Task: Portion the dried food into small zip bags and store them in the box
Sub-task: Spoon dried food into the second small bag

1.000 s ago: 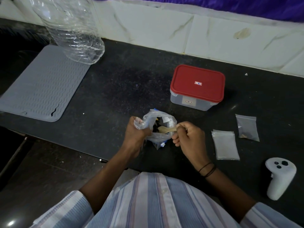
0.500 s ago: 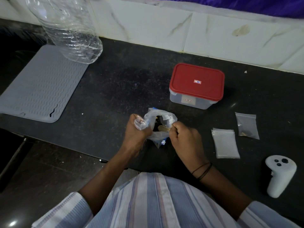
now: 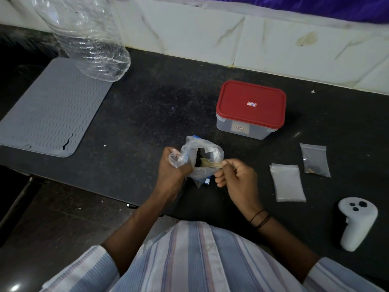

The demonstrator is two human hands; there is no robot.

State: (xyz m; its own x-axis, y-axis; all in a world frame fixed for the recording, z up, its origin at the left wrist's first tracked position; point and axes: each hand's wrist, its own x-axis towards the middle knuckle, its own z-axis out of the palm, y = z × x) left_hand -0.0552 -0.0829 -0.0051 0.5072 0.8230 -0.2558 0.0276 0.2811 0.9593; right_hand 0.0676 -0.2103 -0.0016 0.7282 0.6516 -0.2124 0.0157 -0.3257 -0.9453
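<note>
While soft, light and crinkly on the counter before the box, best steadied at the bag rim, left hand bunching it, right hand pinching the spoon.

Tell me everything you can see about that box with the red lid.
The box is a rectangular container with rounded corners, apparently plastic: a cloudy see-through body under a red lid that is on. A small label sits on the lid, another on the near wall. It stands upright on the dark counter, beyond the hands; neither hand touches it. Its contents cannot be made out.
</note>
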